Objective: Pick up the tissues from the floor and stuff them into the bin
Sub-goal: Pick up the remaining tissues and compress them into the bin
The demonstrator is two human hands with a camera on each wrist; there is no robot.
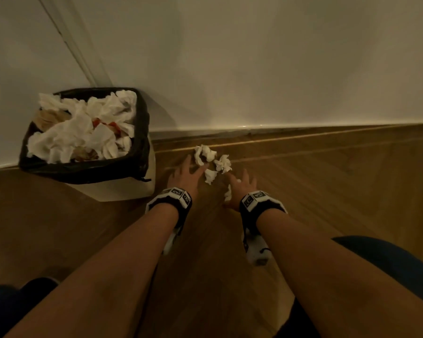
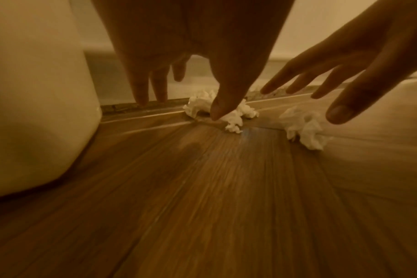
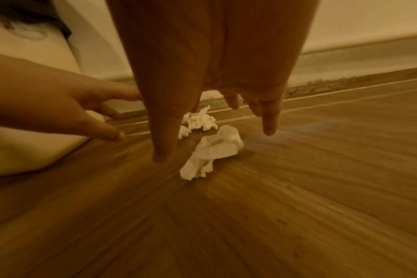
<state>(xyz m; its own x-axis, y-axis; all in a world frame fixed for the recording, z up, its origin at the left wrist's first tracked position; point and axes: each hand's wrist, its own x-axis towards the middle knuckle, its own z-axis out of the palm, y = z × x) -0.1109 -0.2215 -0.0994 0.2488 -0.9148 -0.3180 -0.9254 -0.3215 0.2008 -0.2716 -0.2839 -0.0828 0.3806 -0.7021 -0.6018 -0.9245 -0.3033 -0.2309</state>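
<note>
Several crumpled white tissues lie on the wooden floor near the skirting: a far one, one to its right, a smaller one and one under my right palm. My left hand hovers with spread straight fingers just left of them, its thumb in front of a tissue. Spread open above the nearest tissue, my right hand holds nothing. The white bin with a black liner stands left, heaped with tissues.
A white wall and skirting run behind the tissues. The bin side stands close to my left hand. Wooden floor stretches to the right. My knees are at the lower corners.
</note>
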